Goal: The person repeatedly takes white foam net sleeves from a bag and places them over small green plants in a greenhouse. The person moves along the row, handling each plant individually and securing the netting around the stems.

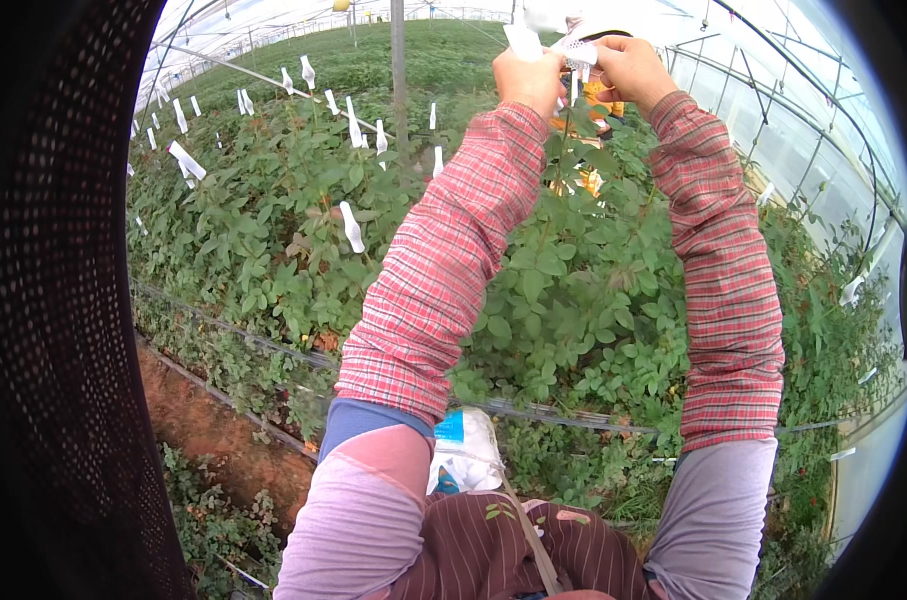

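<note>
Both hands are raised at the top of the picture, above a tall leafy stem. My left hand (530, 79) grips a white sleeve (523, 43), which sticks up over its fingers. My right hand (627, 69) pinches the edge of a white mesh piece (579, 54) between thumb and fingers, close beside the left hand. Whether this mesh is part of the same sleeve, and whether a bud is inside, I cannot tell. Similar white sleeves (352, 227) cover stem tips among the rose-like plants (543, 277) to the left. A white bag (465, 450) with blue print hangs at my waist.
A metal post (399, 82) rises behind the plants. Another person in orange clothing (602, 101) is partly hidden behind my hands. Support lines (573, 418) run along the bed's near edge. The greenhouse's plastic wall (806, 97) stands at the right, and a bare soil path (213, 420) lies lower left.
</note>
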The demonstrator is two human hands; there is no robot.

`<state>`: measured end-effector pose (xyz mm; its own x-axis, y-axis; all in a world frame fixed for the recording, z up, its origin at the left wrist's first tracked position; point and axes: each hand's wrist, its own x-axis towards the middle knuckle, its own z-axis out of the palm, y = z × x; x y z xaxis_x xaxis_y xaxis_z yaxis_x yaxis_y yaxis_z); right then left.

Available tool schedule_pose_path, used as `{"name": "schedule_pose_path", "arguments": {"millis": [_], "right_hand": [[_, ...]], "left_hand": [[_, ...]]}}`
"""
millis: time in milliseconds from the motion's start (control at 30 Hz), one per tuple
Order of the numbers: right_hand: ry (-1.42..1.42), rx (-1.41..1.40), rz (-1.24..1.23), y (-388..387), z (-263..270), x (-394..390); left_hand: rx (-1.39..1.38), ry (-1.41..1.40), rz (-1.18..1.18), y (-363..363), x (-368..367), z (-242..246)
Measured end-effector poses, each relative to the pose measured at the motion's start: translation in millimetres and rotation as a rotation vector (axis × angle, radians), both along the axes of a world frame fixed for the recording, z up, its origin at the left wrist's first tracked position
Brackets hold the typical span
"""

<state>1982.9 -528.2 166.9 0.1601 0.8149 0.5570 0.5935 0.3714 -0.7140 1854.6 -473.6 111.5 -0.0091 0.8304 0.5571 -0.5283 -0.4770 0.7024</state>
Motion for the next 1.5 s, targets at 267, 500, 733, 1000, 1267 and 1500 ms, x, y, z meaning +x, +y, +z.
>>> {"name": "schedule_pose_path", "arguments": {"millis": [267,500,733,1000,1267,1500], "right_hand": [[0.272,-0.304,0.255,1.4,2.5,23.1],[0.260,-0.352,0.405,10.7,-0.2,39.5],[-0.050,-0.214,0.232,-3.5,-14.1,35.0],[-0.366,0.037,0.175,9.6,-4.5,43.4],[-0.246,-0.232,0.315,14.8,1.9,44.9],[-0.211,-0.402,0.321,12.6,-1.9,40.4]], "left_hand": [[-0.205,0.002,-0.576,3.8,-23.0,-0.5],[-0.290,0.031,-0.683,15.4,-19.4,-2.0],[-0.283,-0.027,-0.568,17.3,-5.2,-3.9],[-0.016,0.460,-0.337,-6.7,-11.5,-17.3],[0.017,0.485,-0.279,-14.9,-14.1,-26.0],[0.051,0.465,-0.182,-17.9,-8.5,-32.0]]}}
